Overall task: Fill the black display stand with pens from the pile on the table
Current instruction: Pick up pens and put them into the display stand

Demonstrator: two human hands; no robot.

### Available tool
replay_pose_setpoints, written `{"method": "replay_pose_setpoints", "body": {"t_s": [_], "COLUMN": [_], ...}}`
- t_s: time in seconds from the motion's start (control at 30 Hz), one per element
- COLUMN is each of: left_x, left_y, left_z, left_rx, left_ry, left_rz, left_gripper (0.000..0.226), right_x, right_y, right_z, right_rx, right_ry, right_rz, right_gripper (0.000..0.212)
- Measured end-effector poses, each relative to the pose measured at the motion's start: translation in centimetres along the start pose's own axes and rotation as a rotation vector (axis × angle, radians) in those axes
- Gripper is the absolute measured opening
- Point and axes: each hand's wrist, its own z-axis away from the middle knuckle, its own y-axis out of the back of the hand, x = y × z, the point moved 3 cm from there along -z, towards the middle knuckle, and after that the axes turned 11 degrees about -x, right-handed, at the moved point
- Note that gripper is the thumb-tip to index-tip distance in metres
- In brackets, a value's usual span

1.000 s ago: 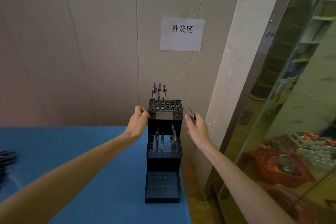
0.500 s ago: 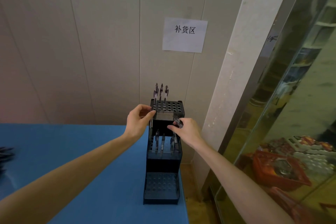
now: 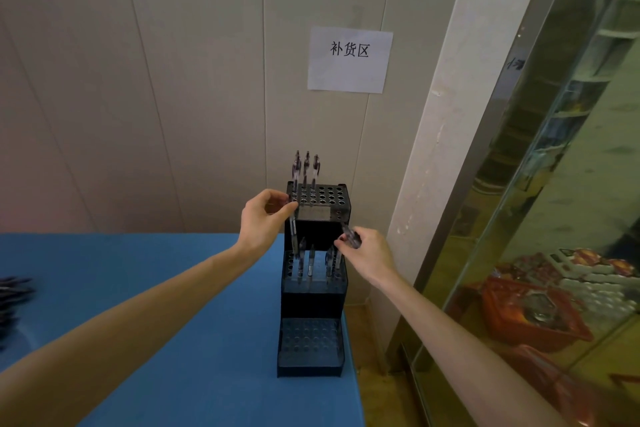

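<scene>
The black three-tier display stand (image 3: 313, 302) sits at the right end of the blue table (image 3: 173, 288). Three pens (image 3: 306, 166) stand in the back-left holes of its top tier. Several more pens (image 3: 311, 263) stand in the middle tier, and the bottom tier (image 3: 308, 340) holds none. My left hand (image 3: 261, 224) pinches one pen (image 3: 293, 236) upright at the stand's left edge, its tip over the middle tier. My right hand (image 3: 369, 253) grips a small bunch of pens (image 3: 351, 236) in front of the top tier's lower right corner. The pen pile (image 3: 14, 291) lies at the table's far left edge.
A panelled wall with a paper sign (image 3: 349, 59) rises right behind the stand. The table's right edge runs just beside the stand, with a floor gap and a white pillar (image 3: 433, 149) beyond. A glass cabinet (image 3: 554, 218) holding red packets stands to the right.
My right hand moved left from beside the stand to its front with the pens. My left hand left the top tier's edge and now pinches a pen lowered at the left side.
</scene>
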Motion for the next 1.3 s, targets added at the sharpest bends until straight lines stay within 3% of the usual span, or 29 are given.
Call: {"method": "replay_pose_setpoints", "body": {"t_s": [0.17,0.33,0.8,0.93,1.13,1.3], "left_x": [-1.0,-1.2,-2.7,-2.7,-2.7,-4.2], "left_y": [-0.6,-0.4,0.0,0.1,-0.7,-0.5], "left_z": [0.6,0.9,3.3,3.0,3.0,3.6], "left_rx": [-0.071,-0.083,-0.120,-0.147,-0.351,-0.336], "left_ry": [0.013,0.033,-0.007,-0.020,-0.052,0.015], "left_rz": [-0.115,-0.145,-0.246,-0.299,-0.466,-0.463], "left_gripper": [0.017,0.019,0.013,0.016,0.010,0.009], "right_x": [-0.5,-0.1,0.9,-0.2,-0.6,-0.4], "right_y": [0.1,1.1,0.4,0.5,0.3,-0.1], "right_z": [0.1,0.3,1.9,2.3,2.8,3.0], "right_rx": [-0.056,0.040,0.227,0.257,0.255,0.171], "right_ry": [0.005,-0.048,-0.008,0.097,0.158,0.175], "right_rz": [-0.031,-0.290,-0.345,-0.203,-0.074,0.028], "right_gripper": [0.031,0.018,0.034,0.032,0.032,0.029]}}
